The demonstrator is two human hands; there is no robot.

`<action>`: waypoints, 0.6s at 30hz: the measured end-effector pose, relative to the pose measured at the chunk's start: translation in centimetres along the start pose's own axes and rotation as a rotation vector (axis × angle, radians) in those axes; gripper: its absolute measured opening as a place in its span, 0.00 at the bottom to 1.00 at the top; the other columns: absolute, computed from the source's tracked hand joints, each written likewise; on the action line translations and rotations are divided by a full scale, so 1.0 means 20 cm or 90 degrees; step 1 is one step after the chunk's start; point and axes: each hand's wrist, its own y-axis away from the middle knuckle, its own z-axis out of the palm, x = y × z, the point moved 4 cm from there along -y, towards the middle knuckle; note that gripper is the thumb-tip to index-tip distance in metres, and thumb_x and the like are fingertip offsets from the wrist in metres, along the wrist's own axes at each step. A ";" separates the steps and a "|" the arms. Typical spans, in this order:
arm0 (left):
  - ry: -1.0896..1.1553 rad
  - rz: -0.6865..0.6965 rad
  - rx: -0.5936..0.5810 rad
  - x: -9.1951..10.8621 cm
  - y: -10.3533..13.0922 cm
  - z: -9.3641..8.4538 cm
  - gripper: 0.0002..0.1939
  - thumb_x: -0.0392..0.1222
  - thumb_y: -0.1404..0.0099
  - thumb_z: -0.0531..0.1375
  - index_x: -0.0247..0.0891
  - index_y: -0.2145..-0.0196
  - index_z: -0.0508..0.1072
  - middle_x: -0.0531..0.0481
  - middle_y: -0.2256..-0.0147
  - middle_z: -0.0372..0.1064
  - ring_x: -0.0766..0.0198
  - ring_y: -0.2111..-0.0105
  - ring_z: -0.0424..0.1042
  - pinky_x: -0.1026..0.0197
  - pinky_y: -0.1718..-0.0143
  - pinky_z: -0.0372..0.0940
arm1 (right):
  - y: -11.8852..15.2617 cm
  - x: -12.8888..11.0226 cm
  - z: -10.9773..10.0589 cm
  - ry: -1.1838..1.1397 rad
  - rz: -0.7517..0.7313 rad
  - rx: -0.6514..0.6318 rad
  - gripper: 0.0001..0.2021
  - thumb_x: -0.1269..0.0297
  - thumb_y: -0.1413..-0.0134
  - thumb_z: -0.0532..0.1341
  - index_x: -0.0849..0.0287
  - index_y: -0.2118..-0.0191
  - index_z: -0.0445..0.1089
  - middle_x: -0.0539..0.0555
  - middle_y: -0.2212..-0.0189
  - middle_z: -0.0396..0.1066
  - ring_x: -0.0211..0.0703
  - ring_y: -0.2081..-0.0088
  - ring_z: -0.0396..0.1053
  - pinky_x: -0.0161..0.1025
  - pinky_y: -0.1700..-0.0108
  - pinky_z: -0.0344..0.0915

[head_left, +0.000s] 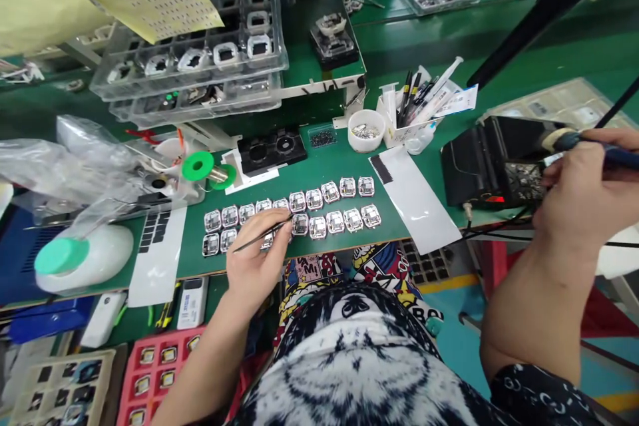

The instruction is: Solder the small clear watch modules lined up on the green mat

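Observation:
Two rows of small silver square parts point(314, 199) lie along the front edge of the green bench. Over the lower row, my left hand point(260, 249) pinches thin dark tweezers point(252, 240), covering some of the parts. The tweezers' tip is close to a part point(300, 224) near the middle of that row. At the right, my right hand point(579, 190) is closed around a dark blue-handled tool point(619, 154). That tool's pale end is over a black box point(469, 166) with a red light and tangled metal shavings in its opening.
A white sheet point(417, 203) with dark strips lies right of the rows. Behind stand a white cup point(366, 130) and a pen box point(399, 121). At left are a solder spool point(198, 166), a green-capped bottle point(84, 256) and another sheet point(158, 266). Clear trays point(194, 90) are stacked behind.

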 end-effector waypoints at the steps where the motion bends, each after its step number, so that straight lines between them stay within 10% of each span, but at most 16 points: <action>1: -0.013 0.030 -0.025 0.00 -0.03 0.00 0.09 0.34 0.30 0.64 0.41 0.52 0.76 0.45 0.53 0.78 0.57 0.51 0.78 0.48 0.44 0.72 | 0.03 -0.02 -0.01 0.040 -0.017 0.068 0.16 0.68 0.37 0.60 0.48 0.46 0.75 0.46 0.55 0.73 0.40 0.60 0.76 0.40 0.64 0.62; 7: -0.211 0.209 -0.174 0.01 -0.34 0.09 0.09 0.40 0.26 0.59 0.38 0.52 0.75 0.41 0.54 0.77 0.50 0.52 0.76 0.47 0.50 0.70 | 0.33 -0.10 -0.01 0.102 -0.130 0.387 0.23 0.86 0.58 0.65 0.52 0.58 0.79 0.46 0.68 0.69 0.32 0.73 0.61 0.36 0.73 0.55; 13: -0.486 0.265 -0.417 -0.07 -0.61 0.32 0.13 0.40 0.27 0.54 0.33 0.64 0.76 0.38 0.68 0.73 0.48 0.64 0.74 0.49 0.63 0.65 | 0.45 -0.24 0.40 0.221 -0.057 -0.316 0.15 0.70 0.39 0.62 0.55 0.48 0.73 0.53 0.60 0.73 0.43 0.64 0.72 0.44 0.57 0.72; 18: -0.546 0.267 -0.521 -0.17 -0.68 0.45 0.11 0.33 0.33 0.54 0.33 0.66 0.77 0.36 0.67 0.74 0.50 0.64 0.74 0.52 0.65 0.62 | 0.39 -0.27 0.70 0.294 -0.231 -0.618 0.23 0.75 0.34 0.52 0.56 0.37 0.65 0.62 0.45 0.68 0.53 0.48 0.68 0.50 0.47 0.69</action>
